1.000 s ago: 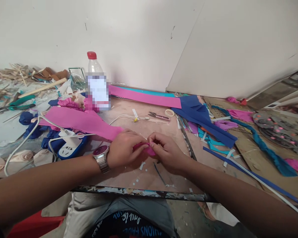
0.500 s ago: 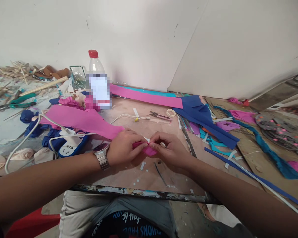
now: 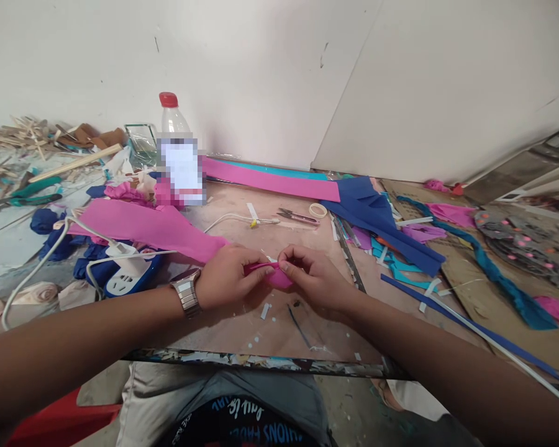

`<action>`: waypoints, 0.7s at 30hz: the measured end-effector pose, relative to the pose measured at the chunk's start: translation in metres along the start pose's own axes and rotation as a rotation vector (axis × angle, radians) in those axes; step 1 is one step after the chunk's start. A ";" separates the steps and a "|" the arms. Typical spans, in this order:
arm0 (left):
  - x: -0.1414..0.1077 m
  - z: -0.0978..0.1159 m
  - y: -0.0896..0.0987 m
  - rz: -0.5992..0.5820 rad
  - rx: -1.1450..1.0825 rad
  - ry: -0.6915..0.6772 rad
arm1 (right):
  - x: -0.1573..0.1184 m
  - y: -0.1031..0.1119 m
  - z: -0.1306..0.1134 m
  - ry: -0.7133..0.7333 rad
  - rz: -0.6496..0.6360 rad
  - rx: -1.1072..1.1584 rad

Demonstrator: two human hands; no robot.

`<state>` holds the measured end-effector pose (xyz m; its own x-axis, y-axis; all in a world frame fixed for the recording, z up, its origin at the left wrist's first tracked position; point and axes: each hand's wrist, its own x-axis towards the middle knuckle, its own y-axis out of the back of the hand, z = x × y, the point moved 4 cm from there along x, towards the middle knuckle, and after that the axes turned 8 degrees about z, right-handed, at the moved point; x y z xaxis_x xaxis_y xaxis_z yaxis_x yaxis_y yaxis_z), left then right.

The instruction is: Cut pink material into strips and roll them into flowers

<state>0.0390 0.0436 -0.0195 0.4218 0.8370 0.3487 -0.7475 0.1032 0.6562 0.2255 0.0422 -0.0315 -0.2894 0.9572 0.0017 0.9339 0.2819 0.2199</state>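
One long, soft pink fabric strip (image 3: 140, 226) runs from the left of the frame to the centre, its long axis sloping gently down rightward. There, the left hand (image 3: 230, 276) and the right hand (image 3: 314, 276), two in total, each pinch its folded end between thumb and fingers. Above are one pair of dark metal snips (image 3: 299, 216) and one cream round ring (image 3: 318, 210).

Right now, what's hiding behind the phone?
A bottle! Its red cap and clear upper part stick up above the phone. The phone covers the bottle's lower part, so I can't see that, or whether anything else is back there.
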 end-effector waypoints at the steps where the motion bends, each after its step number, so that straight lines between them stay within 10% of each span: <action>1: 0.000 -0.001 0.000 -0.012 -0.019 0.010 | 0.000 0.001 -0.002 0.029 0.004 -0.039; 21: 0.002 0.000 0.001 -0.118 -0.174 0.090 | 0.000 0.009 -0.016 0.313 0.142 -0.334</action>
<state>0.0394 0.0450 -0.0179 0.4701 0.8572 0.2103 -0.7763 0.2882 0.5606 0.2305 0.0435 -0.0143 -0.2614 0.9045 0.3369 0.8650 0.0646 0.4976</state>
